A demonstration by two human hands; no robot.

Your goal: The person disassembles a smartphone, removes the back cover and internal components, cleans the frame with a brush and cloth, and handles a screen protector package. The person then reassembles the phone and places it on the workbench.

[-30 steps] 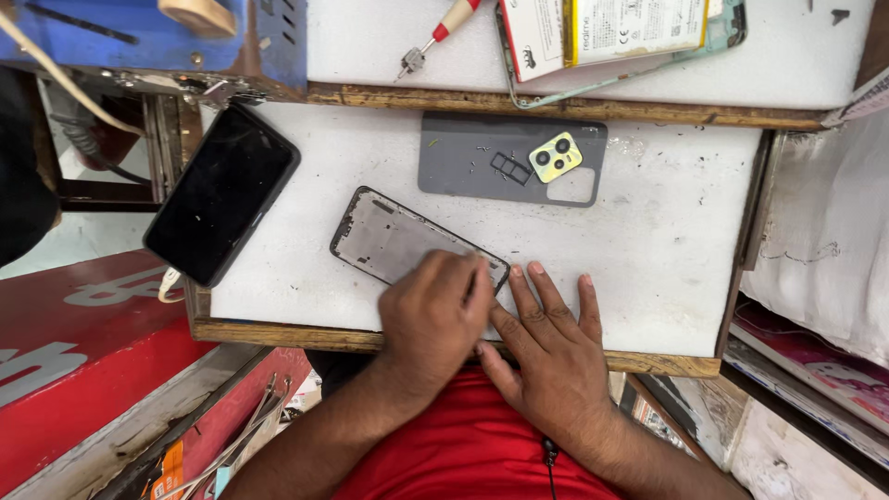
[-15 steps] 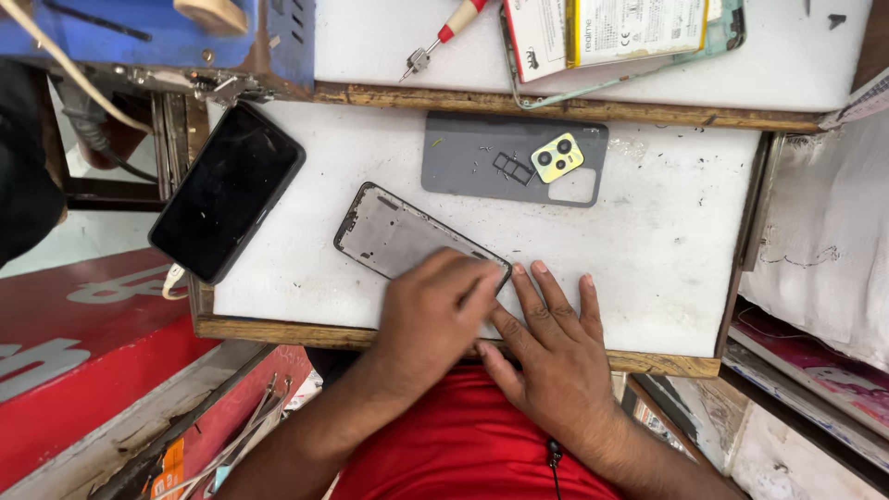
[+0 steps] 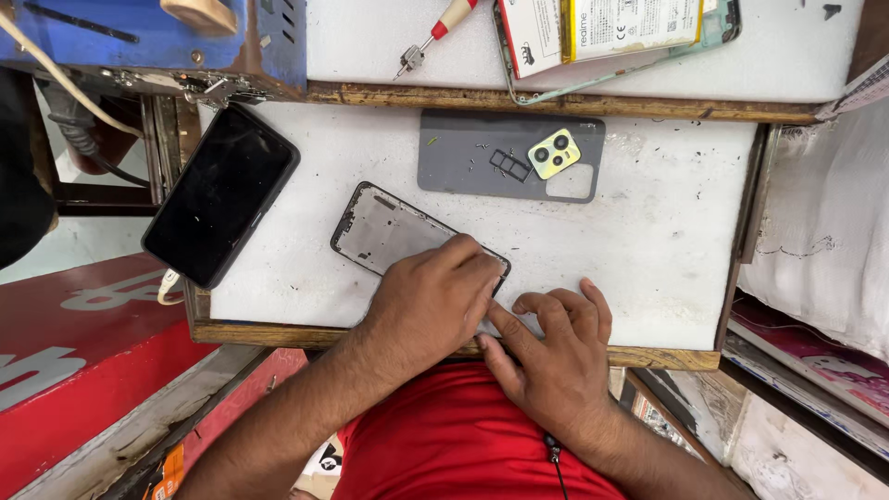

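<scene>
A grey phone frame (image 3: 389, 231) lies tilted on the white work surface (image 3: 667, 231). My left hand (image 3: 431, 301) lies over its near end and holds it down, so that end is hidden. Just to the right, my right hand (image 3: 556, 356) rests on the table edge with its fingers curled and apart; the thumb points toward the frame's near corner and nothing shows in the hand. Farther back lies a grey phone back cover (image 3: 482, 153) with a yellow camera module (image 3: 554, 153) and small loose parts on it.
A black phone (image 3: 220, 206) lies screen up over the table's left edge. On the back shelf are a red-handled screwdriver (image 3: 435, 35) and an opened phone with its battery (image 3: 611, 28). A blue device (image 3: 139, 37) stands at the back left and white cloth (image 3: 824, 222) at the right.
My right hand has slid a little to the right, away from the left hand, and its fingers have curled from flat. The left hand stays on the frame.
</scene>
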